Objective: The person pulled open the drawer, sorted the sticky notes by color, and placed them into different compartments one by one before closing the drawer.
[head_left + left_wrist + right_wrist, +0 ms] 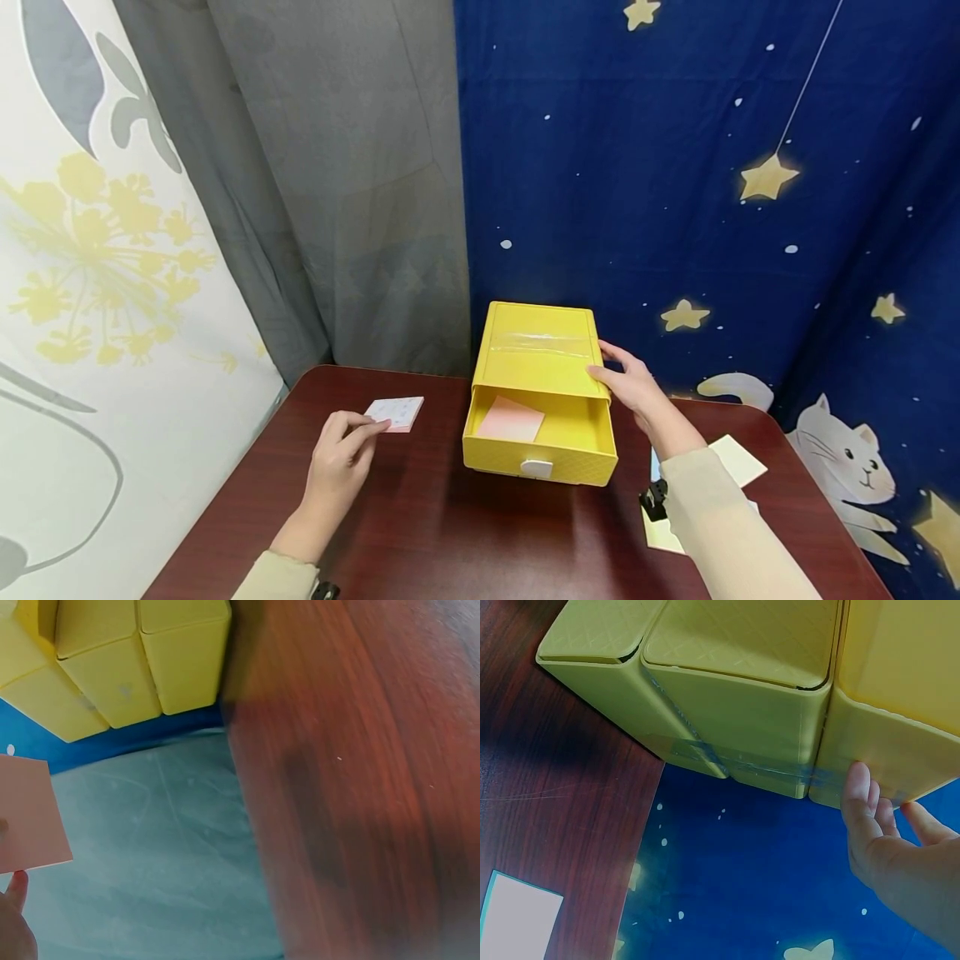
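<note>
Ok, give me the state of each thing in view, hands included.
Left hand, pinching the held paper.
Held paper, white face up, pink underneath.
Right hand, thumb against the yellow unit.
Yellow unit, standing on the table.
Top drawer, pulled open.
Pink slip, inside the top drawer.
Middle drawer, closed.
Bottom drawer, closed.
Cream paper, flat on the table.
Clear tape, stuck across the unit's top.

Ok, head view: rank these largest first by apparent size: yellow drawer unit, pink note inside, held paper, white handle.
1. Yellow drawer unit
2. Pink note and held paper: too alike to rank
3. White handle
</note>
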`<act>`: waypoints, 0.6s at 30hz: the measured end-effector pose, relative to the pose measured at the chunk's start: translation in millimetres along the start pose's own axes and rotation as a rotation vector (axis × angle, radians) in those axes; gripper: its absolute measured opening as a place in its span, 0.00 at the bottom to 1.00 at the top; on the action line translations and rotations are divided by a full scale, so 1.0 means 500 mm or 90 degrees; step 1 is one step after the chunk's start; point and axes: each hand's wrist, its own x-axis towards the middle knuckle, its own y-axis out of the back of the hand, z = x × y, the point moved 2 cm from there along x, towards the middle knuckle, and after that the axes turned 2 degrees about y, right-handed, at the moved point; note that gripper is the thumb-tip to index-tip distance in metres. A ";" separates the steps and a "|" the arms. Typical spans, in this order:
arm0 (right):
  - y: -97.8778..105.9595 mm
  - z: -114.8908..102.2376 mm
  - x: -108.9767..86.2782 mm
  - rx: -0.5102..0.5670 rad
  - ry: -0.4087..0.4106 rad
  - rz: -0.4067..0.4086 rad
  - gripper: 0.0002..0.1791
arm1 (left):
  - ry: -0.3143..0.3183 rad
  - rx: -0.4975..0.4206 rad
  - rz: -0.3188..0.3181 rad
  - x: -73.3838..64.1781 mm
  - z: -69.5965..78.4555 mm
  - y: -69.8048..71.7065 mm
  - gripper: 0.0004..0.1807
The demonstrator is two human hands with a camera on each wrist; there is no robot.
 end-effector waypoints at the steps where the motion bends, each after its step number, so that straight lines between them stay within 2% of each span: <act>1: 0.000 0.000 0.000 0.000 0.000 0.000 0.38 | -0.003 -0.002 0.002 0.003 0.003 -0.001 0.18; 18: 0.001 0.004 0.002 -0.004 0.006 0.003 0.38 | -0.068 -0.070 0.058 0.054 0.051 -0.017 0.15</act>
